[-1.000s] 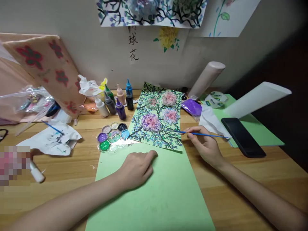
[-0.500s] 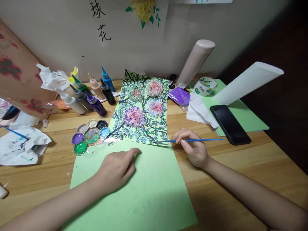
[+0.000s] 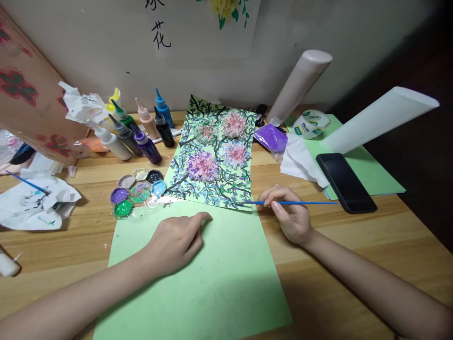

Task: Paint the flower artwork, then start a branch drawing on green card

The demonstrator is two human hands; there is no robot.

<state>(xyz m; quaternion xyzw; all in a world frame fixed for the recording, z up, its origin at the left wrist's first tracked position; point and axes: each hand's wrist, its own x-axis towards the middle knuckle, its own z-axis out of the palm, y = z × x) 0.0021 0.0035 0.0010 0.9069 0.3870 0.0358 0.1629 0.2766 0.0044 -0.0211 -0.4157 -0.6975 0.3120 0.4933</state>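
Observation:
My right hand (image 3: 288,215) pinches a thin blue paintbrush (image 3: 304,203), held level. The brush tip lies at the lower right edge of a painting (image 3: 219,189) with black branches, small blue, green and purple leaves and several raised pink, purple and white flowers. On the plain green sheet (image 3: 212,283) below it rests my left hand (image 3: 180,238), index finger stretched out and the others partly curled, holding nothing. A flower-shaped palette (image 3: 138,192) with purple, green, blue, black and pale paints sits just beyond that hand.
Several paint bottles (image 3: 148,144) stand at the back left. Left of the palette, another brush (image 3: 28,183) lies on a stained tissue (image 3: 60,203). At the right are a phone (image 3: 347,183), a roll of tape (image 3: 311,125), a purple packet (image 3: 272,138) and two leaning tubes (image 3: 382,118).
The whole view has shifted slightly, so things sit a little further right and higher. Both hands keep nearly the same pose, and the brush tip stays at the painting's lower right.

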